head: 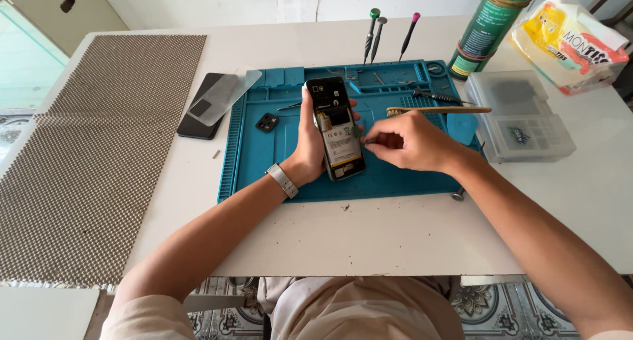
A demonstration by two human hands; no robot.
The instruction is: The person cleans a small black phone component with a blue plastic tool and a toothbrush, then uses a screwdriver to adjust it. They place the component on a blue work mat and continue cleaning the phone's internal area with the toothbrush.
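Two hands at work over a blue repair mat (264, 162) on a white surface (395, 234). Left hand (310, 139), wrist with a grey strap, is wrapped around an opened smartphone (337, 130), back cover off, battery and board exposed; fingers (356, 116) curl over its right edge, thumb side on the left edge. Phone is held just above the mat's centre, long axis running roughly 12 to 6 o'clock, camera end at 12.

Right hand (409, 142) is closed in a pinch on a thin tool whose tip (366, 142) meets the phone's right edge at 3 o'clock of the phone; tool type too small to tell.

At 9 o'clock of the phone, a small black camera module cover (267, 122) lies on the mat. Further toward 9, off the mat, a black back cover (201, 109) with a clear plastic sheet (227, 96) across it. At 12 o'clock, three screwdrivers (379, 37) stand upright at the mat's far edge. At 2 o'clock, a wooden-handled brush (438, 110) lies on the mat, a blue pad (463, 126) beside it. At 3 o'clock, a clear plastic parts box (521, 116); behind it a green cylindrical can (488, 27) and a tissue pack (570, 43). Far toward 9, a brown woven mat (86, 149)
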